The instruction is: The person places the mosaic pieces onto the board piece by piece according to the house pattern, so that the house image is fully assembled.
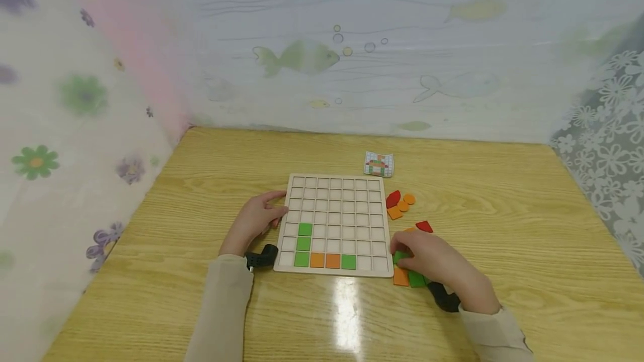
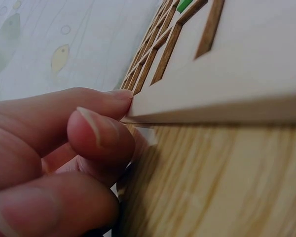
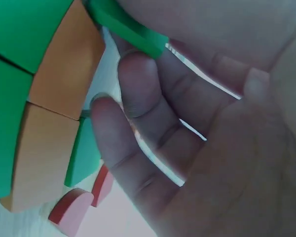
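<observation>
Just right of the grid board point(image 1: 335, 205), your right hand point(image 1: 434, 257) pinches a green tile point(image 3: 130, 30) while your relaxed left hand point(image 1: 254, 220) touches the board's left edge, so picking seems underway, and the next move likely calls for carrying it across.

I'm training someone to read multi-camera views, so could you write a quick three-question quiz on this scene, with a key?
1. How many tiles lie in the grid of the board?
A) four
B) six
C) nine
2. True or false: the printed card lies on the person's side of the board.
3. What is each hand touching or holding?

Key
1. B: four green and two orange.
2. False: the printed card lies past the board's far edge, near its right corner.
3. The left hand touches the board's left edge; the right hand pinches a green tile.
</observation>
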